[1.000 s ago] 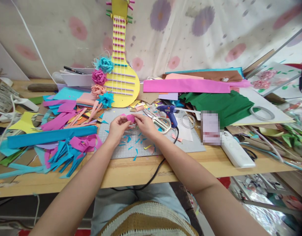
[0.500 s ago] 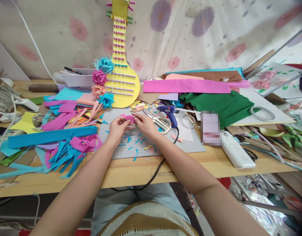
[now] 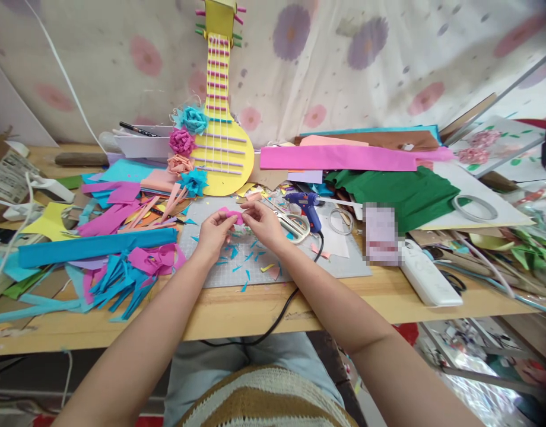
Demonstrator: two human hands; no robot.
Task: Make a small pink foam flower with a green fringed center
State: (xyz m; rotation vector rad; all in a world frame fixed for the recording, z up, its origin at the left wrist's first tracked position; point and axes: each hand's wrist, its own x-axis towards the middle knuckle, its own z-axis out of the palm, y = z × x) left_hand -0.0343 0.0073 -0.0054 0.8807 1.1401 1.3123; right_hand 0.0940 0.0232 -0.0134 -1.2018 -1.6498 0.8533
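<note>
Pinched a small pink paper piece [image 3: 231, 214] between the fingertips of the left hand [image 3: 214, 230] and the right hand [image 3: 264, 222], both closed on it. Held it just above the far part of a grey cutting mat [image 3: 308, 264] on the desk [image 3: 237, 308], over scattered blue paper scraps [image 3: 248, 258]. Worked with scissors [image 3: 293, 223] and a blue glue gun [image 3: 305, 203] lying just right of the right hand. Faced a yellow paper guitar [image 3: 224, 155] propped upright behind the mat. Had a long blue paper strip [image 3: 95, 247] left of the mat.
</note>
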